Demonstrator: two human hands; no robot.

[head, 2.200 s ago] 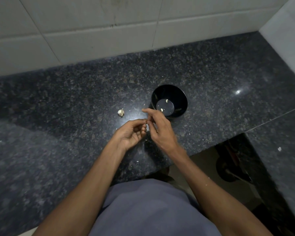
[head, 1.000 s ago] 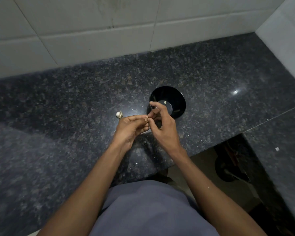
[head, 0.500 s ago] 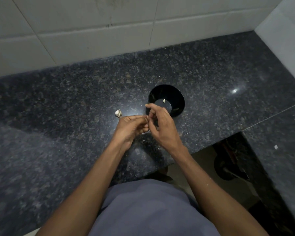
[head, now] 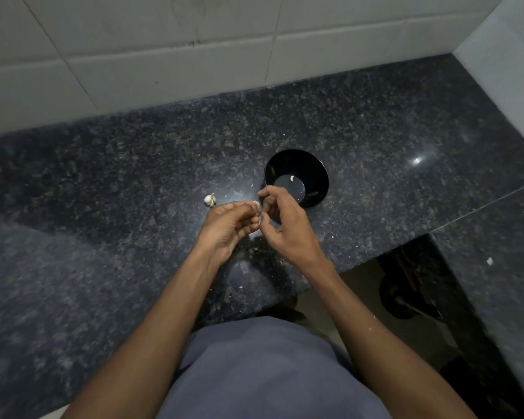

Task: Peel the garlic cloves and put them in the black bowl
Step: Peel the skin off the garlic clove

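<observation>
My left hand [head: 229, 226] pinches a small pale garlic clove [head: 256, 204] between thumb and fingertips, just left of the black bowl [head: 316, 173]. My right hand [head: 286, 229] is right beside it, fingers curled, thumb and forefinger picking at the clove; what it grips is too small to make out. The bowl stands on the dark granite counter [head: 133, 164], and one peeled clove [head: 292, 178] shows on its bottom. A small remnant of the garlic bulb [head: 210, 200] lies on the counter to the left of my left hand.
White tiled walls [head: 164, 55] close the counter at the back and right. Bits of garlic skin [head: 241, 287] lie scattered near the counter's front edge. To the right the counter steps back, with a dark gap [head: 406, 297] down to the floor.
My hands stay together by the bowl and keep working the clove; the pale clove now shows at my left fingertips. Bowl and bulb remnant have not moved.
</observation>
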